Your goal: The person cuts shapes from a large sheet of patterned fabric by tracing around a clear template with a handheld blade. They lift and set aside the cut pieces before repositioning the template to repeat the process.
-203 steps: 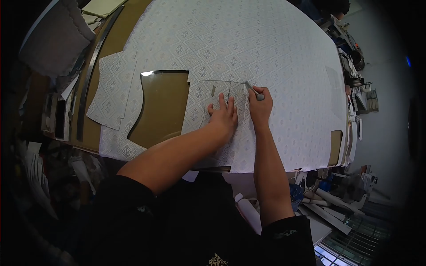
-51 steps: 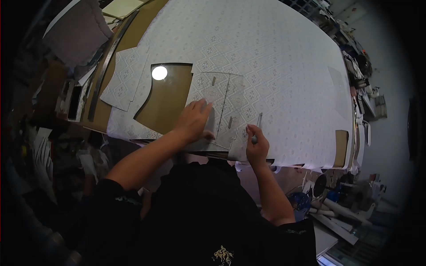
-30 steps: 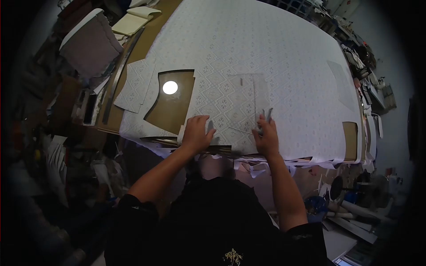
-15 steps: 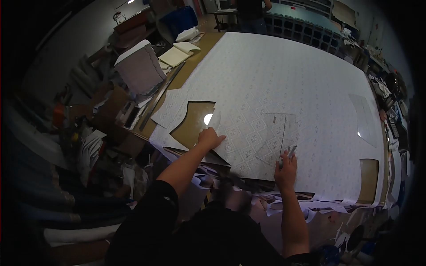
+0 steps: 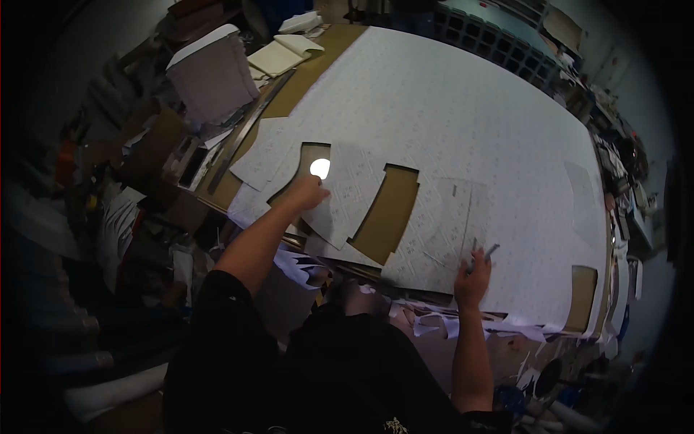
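Note:
My left hand (image 5: 309,193) pinches the left edge of a cut piece of white patterned fabric (image 5: 348,199), which lies over the large white sheet. Right of this piece, a cut-out gap (image 5: 388,213) bares the brown tabletop. My right hand (image 5: 473,281) is closed around a slim grey tool (image 5: 491,252), its tip pointing up and to the right; the fingers cover most of it. Just beyond that hand, a clear template (image 5: 463,206) rests flat on the white patterned fabric sheet (image 5: 448,108).
Another cut-out (image 5: 580,296) and a second clear template (image 5: 580,192) are at the right. A metal ruler (image 5: 253,126) runs along the left table edge, near an open notebook (image 5: 285,55) and a pinkish-grey panel (image 5: 213,76). Fabric scraps (image 5: 441,323) hang off the front edge.
My left hand has drawn the cut fabric piece leftward, partly covering the left gap and opening a new one on its right. The right hand stays near the template. The view has shifted slightly.

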Action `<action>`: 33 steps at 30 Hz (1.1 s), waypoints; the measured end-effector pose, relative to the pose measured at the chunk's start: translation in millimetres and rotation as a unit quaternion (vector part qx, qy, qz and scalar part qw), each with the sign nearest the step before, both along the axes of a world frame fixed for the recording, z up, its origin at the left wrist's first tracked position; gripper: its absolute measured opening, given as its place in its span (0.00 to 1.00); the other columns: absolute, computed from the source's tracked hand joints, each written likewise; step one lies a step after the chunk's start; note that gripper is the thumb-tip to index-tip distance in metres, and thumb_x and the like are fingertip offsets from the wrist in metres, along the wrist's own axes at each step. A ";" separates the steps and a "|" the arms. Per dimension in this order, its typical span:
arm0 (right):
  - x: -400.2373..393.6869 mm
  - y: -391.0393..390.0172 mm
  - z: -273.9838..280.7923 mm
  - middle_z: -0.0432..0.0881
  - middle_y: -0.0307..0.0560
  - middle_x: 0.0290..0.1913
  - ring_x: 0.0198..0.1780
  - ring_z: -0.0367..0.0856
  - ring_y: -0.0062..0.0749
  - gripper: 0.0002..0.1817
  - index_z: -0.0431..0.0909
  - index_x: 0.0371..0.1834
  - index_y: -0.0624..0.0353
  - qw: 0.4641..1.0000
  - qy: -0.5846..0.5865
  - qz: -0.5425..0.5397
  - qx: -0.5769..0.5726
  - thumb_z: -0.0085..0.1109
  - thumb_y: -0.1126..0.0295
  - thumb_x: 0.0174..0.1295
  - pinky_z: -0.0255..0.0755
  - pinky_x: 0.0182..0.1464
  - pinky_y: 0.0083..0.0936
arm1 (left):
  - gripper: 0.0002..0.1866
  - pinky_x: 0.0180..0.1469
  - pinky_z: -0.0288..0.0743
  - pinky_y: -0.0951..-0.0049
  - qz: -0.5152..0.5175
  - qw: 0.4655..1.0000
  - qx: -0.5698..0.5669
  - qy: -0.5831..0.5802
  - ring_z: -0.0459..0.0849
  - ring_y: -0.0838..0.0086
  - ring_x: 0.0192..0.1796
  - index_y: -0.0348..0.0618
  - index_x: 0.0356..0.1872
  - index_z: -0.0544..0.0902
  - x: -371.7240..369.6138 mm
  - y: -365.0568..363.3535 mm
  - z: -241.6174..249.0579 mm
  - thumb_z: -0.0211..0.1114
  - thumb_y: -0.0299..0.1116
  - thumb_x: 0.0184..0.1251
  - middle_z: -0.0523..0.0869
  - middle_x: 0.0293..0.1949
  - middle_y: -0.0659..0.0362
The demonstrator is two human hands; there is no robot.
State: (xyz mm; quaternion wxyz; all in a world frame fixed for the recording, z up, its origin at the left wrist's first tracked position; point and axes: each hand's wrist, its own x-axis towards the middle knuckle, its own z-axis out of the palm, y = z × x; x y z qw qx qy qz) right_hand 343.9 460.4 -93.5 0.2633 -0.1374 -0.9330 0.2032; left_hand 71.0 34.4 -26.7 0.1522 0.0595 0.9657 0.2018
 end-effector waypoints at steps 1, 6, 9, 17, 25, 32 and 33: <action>-2.3 -2.3 1.9 0.80 0.65 0.71 0.72 0.74 0.69 0.21 0.77 0.63 0.60 0.999 -0.004 -0.010 -0.037 0.66 0.73 0.68 0.69 0.73 0.52 | 0.29 0.63 0.81 0.55 -0.007 0.999 -0.028 -0.016 0.89 0.47 0.59 0.36 0.59 0.88 0.7 -12.9 -3.3 0.76 0.50 0.68 0.91 0.56 0.41; -3.5 -4.6 2.2 0.81 0.62 0.66 0.66 0.79 0.62 0.22 0.76 0.67 0.64 1.000 -0.015 -0.019 0.007 0.64 0.76 0.70 0.74 0.67 0.46 | 0.18 0.55 0.82 0.49 0.070 0.995 0.058 0.050 0.90 0.47 0.54 0.45 0.52 0.88 -22.8 -77.3 1.8 0.72 0.46 0.70 0.92 0.49 0.47; -6.0 -6.0 1.4 0.80 0.62 0.68 0.66 0.80 0.59 0.22 0.75 0.68 0.64 0.995 -0.037 -0.034 0.084 0.63 0.77 0.70 0.74 0.68 0.44 | 0.17 0.53 0.82 0.48 0.119 0.979 0.064 0.153 0.90 0.46 0.52 0.46 0.52 0.87 -67.6 -143.2 -9.2 0.72 0.45 0.71 0.92 0.47 0.48; -5.2 -5.9 -2.1 0.80 0.61 0.69 0.65 0.82 0.54 0.24 0.74 0.69 0.65 0.996 -0.045 -0.050 0.051 0.62 0.78 0.70 0.76 0.68 0.42 | 0.27 0.66 0.76 0.51 0.141 0.960 -0.090 0.225 0.81 0.47 0.64 0.46 0.66 0.83 -124.6 -201.8 -40.7 0.75 0.44 0.68 0.86 0.59 0.45; -6.6 -11.7 11.2 0.81 0.62 0.71 0.66 0.79 0.64 0.23 0.77 0.64 0.63 0.997 -0.060 -0.056 0.015 0.64 0.75 0.66 0.74 0.68 0.51 | 0.31 0.72 0.72 0.51 -0.094 0.926 0.162 0.327 0.76 0.46 0.67 0.39 0.71 0.76 -96.8 -36.3 -49.0 0.74 0.34 0.68 0.80 0.64 0.42; -4.0 -9.4 8.4 0.82 0.62 0.70 0.67 0.77 0.69 0.23 0.76 0.63 0.57 0.998 -0.011 -0.055 0.021 0.68 0.73 0.64 0.70 0.72 0.53 | 0.39 0.77 0.67 0.46 -0.339 0.868 0.290 0.220 0.72 0.43 0.75 0.43 0.76 0.73 11.2 163.5 -60.5 0.78 0.38 0.64 0.74 0.73 0.40; -2.6 -7.7 6.7 0.82 0.61 0.70 0.67 0.77 0.69 0.24 0.77 0.62 0.57 0.999 -0.002 -0.039 0.001 0.70 0.72 0.63 0.70 0.72 0.52 | 0.39 0.77 0.67 0.46 -0.342 0.868 0.283 0.222 0.72 0.43 0.75 0.43 0.76 0.73 24.1 183.7 -61.4 0.78 0.38 0.64 0.74 0.73 0.40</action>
